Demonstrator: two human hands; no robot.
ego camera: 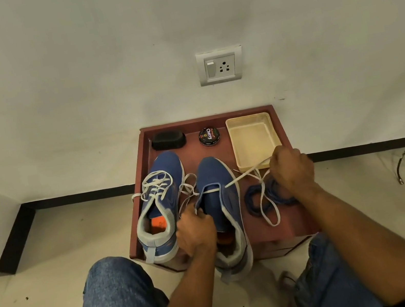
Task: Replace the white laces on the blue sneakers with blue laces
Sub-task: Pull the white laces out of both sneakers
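The right-hand sneaker (221, 204) is set at the 6 o'clock edge of the red-brown tray (294, 226), heel overhanging toward the person, presumably so the eyelets are within easy reach. Its white lace (267, 196) is almost fully withdrawn: only one crossing is seen near the toe end of the throat, and the freed length trails out toward 3 o'clock, looping down over the tray floor. The right hand (290, 167) is clenched around this lace at about 2 o'clock of the shoe, held away so that the slack is drawn clear. The left hand (196, 231) is curled at the shoe's 8 o'clock side, on the collar edge; it appears to pinch the lace's other run while steadying the shoe, though the contact is partly hidden. The second sneaker (159, 207) stands at 9 o'clock, just beside the first and fully laced in white, so the job is judged to be at an early stage. The blue laces (255, 199) lie coiled at 3 o'clock, under the white loop, ready for threading. A shoe brush (168, 140), polish tin (209, 136) and cream tub (254, 141) are ranged along 12 o'clock, untouched.
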